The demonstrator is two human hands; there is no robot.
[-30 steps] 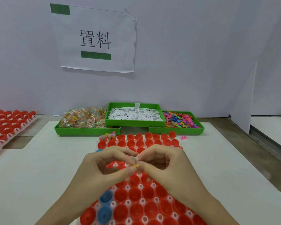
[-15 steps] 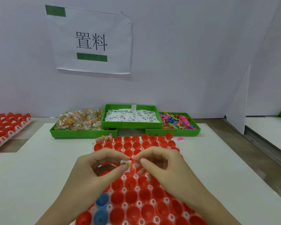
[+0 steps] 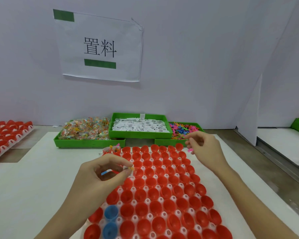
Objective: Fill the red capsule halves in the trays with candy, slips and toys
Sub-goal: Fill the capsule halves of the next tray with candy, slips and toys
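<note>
We have barely begun: only two far-left capsule halves (image 3: 110, 150) in the tray (image 3: 146, 187) look filled, our left hand (image 3: 100, 176) pinches a slip with a toy, our right hand (image 3: 205, 147) reaches loosely curled, seemingly empty

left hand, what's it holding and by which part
The left hand pinches a small white slip and a tiny yellow toy together at its fingertips; which part of them the grip takes cannot be told.

green bins (image 3: 140, 134) block far edge, sides open
</note>
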